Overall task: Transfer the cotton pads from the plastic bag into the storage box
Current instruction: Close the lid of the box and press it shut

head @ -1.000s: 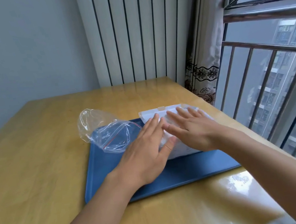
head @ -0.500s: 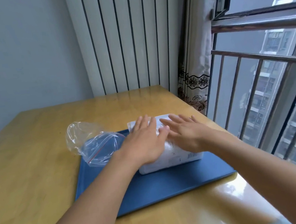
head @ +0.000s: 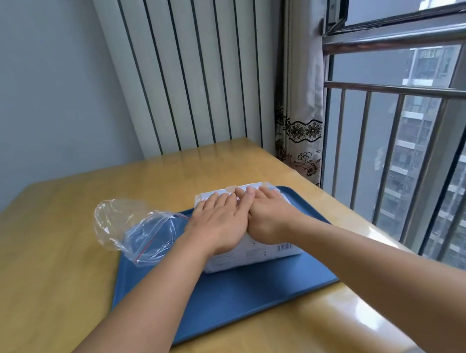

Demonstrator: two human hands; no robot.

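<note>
Tabletop (head: 47, 294): wooden, glossy; carries the blue tray.
Plastic bag (head: 140, 232): clear zip bag with a red seal line, lying crumpled and puffed at the tray's left rear corner, partly on the tray and partly on the tabletop. It looks empty; no cotton pads are visible inside. Judged handling: very light, limp, slippery film; best pinched at the seal strip, where it is stiffest.
Blue tray (head: 243, 295): flat, low rim; supports the storage box and part of the bag.
Left hand (head: 217, 224): flat, palm down, fingers straight and together, pressing on the left half of the box lid. It grasps nothing.
Storage box (head: 255, 256): white, rectangular, lid down, standing on the tray just right of the bag; printed text and a barcode show on its near side. A small tab shows at the middle of the far edge. Judged handling: light, rigid thin plastic, smooth sides, likely to slide on the tray; steady it by both short ends or press from above, and open it at the far tab.
Right hand (head: 267, 213): flat, palm down, fingers straight, pressing on the right half of the lid and touching the left hand along the index fingers. It grasps nothing.
Cotton pads: not visible; presumably inside the closed box, though this cannot be confirmed.
Step judged: lid being pressed closed; transfer appears complete or nearly so.
</note>
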